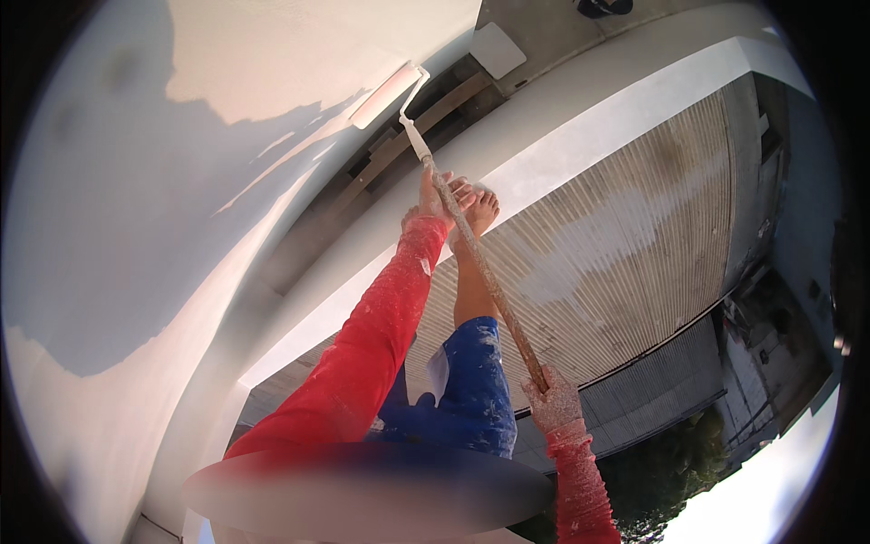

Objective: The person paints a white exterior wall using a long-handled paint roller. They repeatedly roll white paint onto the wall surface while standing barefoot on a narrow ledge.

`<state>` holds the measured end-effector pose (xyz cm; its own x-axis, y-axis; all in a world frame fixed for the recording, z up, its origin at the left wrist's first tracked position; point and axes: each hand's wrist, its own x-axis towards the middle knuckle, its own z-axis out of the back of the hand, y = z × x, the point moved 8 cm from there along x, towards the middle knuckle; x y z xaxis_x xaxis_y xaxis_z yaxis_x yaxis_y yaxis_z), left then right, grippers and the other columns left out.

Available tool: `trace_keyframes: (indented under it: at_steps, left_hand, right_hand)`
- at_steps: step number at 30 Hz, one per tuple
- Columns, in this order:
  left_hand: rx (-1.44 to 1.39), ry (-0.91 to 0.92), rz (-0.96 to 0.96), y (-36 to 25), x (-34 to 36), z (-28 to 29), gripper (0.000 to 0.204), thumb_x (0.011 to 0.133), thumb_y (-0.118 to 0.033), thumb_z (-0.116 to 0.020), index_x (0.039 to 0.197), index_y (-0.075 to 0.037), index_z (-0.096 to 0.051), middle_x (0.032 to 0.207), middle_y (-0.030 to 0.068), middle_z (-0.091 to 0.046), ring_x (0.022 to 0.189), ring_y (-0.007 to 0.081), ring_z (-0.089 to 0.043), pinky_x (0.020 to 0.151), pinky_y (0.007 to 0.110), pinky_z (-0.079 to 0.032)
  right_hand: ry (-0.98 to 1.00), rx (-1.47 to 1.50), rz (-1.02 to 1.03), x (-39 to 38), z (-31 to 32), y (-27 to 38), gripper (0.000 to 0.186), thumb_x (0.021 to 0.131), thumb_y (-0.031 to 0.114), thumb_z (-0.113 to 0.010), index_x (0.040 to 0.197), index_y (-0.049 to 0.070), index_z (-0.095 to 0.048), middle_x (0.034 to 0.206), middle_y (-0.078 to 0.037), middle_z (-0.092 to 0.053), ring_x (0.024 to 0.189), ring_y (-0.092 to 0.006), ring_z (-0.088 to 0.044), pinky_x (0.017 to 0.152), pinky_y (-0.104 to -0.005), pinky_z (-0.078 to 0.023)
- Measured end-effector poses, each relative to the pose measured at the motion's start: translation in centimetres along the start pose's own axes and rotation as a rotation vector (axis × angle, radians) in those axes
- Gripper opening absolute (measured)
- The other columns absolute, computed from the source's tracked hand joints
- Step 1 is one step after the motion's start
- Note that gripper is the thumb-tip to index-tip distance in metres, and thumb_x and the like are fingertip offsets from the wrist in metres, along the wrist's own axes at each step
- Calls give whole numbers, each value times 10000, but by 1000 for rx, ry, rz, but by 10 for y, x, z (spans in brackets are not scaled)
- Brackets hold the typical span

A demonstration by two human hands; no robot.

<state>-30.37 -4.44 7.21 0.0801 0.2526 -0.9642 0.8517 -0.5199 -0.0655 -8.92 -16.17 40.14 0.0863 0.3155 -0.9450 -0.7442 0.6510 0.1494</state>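
- here's the roller (385,95), up top, lying along the pale wall (272,54) near its lower edge; it looks to be against the surface, though contact is hard to call!
- left hand (435,198), well up the pole (498,286): fingers half curled, a loose hold with the pole running across the palm.
- right hand (557,406), down at the butt end: fingers folded snugly about the pole, a firm grip by the look of it.
- progress check: the wall reads pale all over, so a good share looks coated, in my judgement; a big shadow splits it, and wet from dry cannot be told.
- what's left? rolling looks under way, by my reckoning, with the roller up and in use; no bare patch stands out for sure.
- now the count: one roller, one pole, two hands, two red sleeves (362,354), one pair of blue shorts (480,385).
- one foot (487,208) clear beside the left hand; a sliver of a second, seemingly, behind it.
- one white ledge (625,118), one pale slab (498,50) beyond the roller, two corrugated roofs (634,227), one large, one darker.
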Motion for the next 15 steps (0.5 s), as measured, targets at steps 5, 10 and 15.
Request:
trace_keyframes:
  at_steps: [5,10,15]
  left_hand:
    - [122,101,71,-8,2,9,537,840,-633,-558,920,-103,-528,708,59,-505,656,253,-555,664,448,-485]
    - [317,108,-17,33,-68,22,410,970,-449,-478,988,-40,-513,779,148,-599,698,312,-642,710,470,-567]
    - [400,395,9,71,-167,5,400,974,-440,-497,1076,-54,-500,979,173,-647,1028,331,-643,919,442,-513]
  right_hand:
    - [9,-12,25,-20,-8,-64,240,841,241,-660,833,22,-562,692,-193,-608,664,-412,-601,596,-475,-462]
    - [-102,-280,-39,-22,-18,-176,208,802,240,-680,803,56,-584,638,-152,-612,622,-346,-630,613,-448,-502]
    - [-206,-299,-78,-15,-22,-290,158,779,150,-677,712,43,-581,623,-136,-587,570,-309,-581,589,-388,-487]
